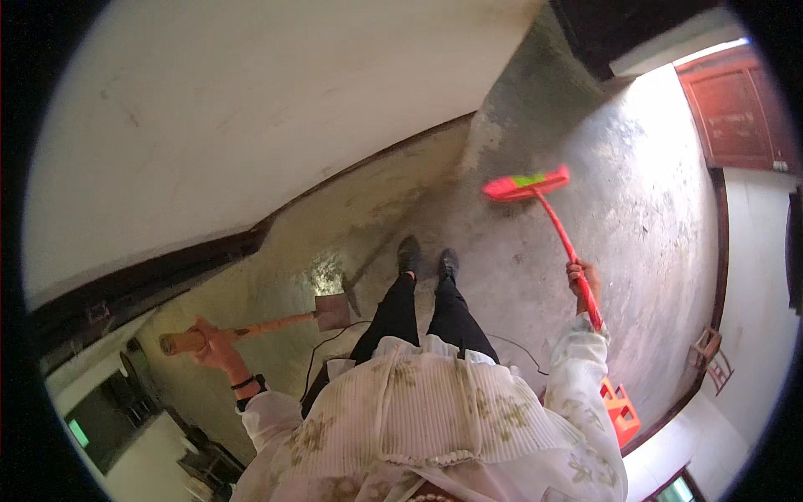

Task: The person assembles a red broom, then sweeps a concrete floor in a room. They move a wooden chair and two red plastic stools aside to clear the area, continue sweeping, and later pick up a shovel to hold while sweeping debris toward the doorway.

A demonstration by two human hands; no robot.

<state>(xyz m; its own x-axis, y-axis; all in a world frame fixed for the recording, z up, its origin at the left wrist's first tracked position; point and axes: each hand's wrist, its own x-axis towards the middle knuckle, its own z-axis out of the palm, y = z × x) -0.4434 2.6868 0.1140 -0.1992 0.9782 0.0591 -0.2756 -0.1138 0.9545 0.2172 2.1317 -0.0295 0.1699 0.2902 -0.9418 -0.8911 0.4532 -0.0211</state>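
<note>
My right hand [585, 283] is wrapped round the upper part of the red handle of a broom [557, 219]. Its wide pink-red head with a green patch hovers over or touches the floor ahead of me; I cannot tell which. On the other side, my left hand [219, 346] grips a thick wooden handle near its end. That handle belongs to what looks like a shovel [333, 312], with a flat, square, brownish blade beside my left leg. Between the two tools, my feet in dark shoes stand on the floor.
A pale wall [251, 109] with a dark base strip runs along the left. A thin dark cable [314, 364] lies near my legs. An orange plastic stool [619, 412] stands by my right arm, a small wooden chair [718, 368] farther right. A reddish door [736, 109] is at far right.
</note>
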